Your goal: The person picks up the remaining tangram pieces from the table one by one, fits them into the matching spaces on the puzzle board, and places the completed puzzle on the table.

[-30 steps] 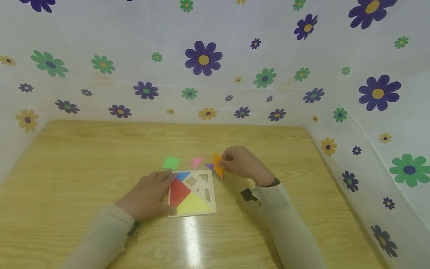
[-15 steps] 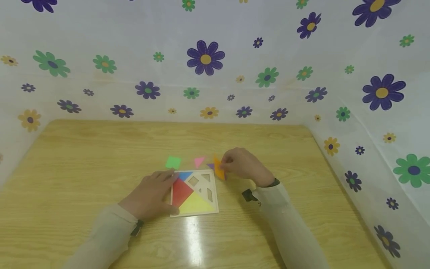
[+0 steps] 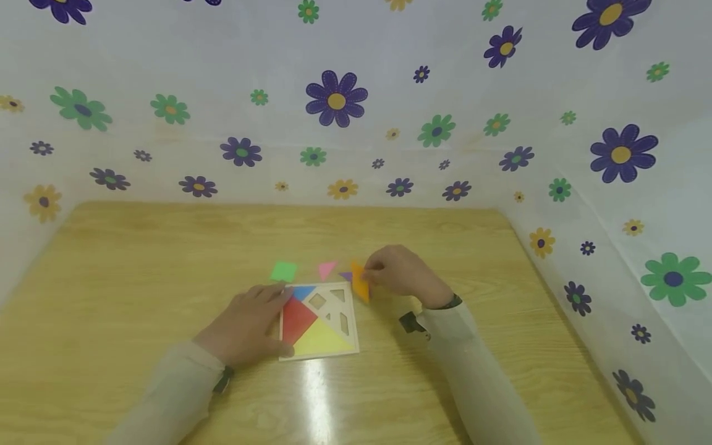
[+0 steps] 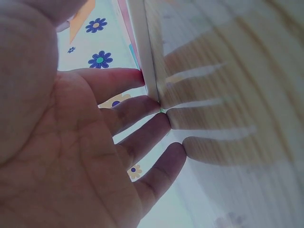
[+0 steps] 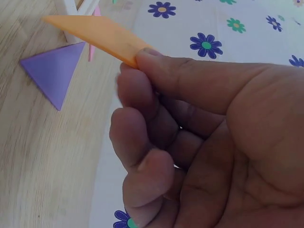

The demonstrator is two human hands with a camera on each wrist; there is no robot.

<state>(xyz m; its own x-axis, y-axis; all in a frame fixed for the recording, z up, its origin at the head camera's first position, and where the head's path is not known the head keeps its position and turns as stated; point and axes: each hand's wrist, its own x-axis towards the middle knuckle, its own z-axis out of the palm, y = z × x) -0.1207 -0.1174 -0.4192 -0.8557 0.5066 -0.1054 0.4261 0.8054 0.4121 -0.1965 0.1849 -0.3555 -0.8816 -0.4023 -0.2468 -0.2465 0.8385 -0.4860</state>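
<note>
While the right hand [image 3: 403, 272] pinches the orange piece [image 3: 360, 284] between thumb and curled fingers, holding it tilted just off the table beside the upper right corner of the puzzle tray [image 3: 319, 350], the left hand [image 3: 247, 321] lies flat with straight, spread fingers against the tray's left edge; the left wrist view shows the fingertips [image 4: 156, 102] touching the tray's thin pale rim. Orange piece: flat, thin, smooth plastic, elongated with pointed ends, slightly translucent in the right wrist view [image 5: 95, 35]. Tray: square, light wood, holding a red triangle [image 3: 296, 319], a yellow triangle [image 3: 324, 339] and a small blue triangle [image 3: 303, 291]; remaining recesses bare. Purple triangle [image 3: 346, 275] lies flat on the table just beside the orange piece; pink triangle [image 3: 326, 268] and green square [image 3: 283, 271] lie just beyond the tray's far edge. Table [image 3: 139, 259]: pale wood grain, glossy, glare streak near the front. Walls [image 3: 389, 62]: white sheeting printed with purple, green and yellow flowers, on three sides.
</note>
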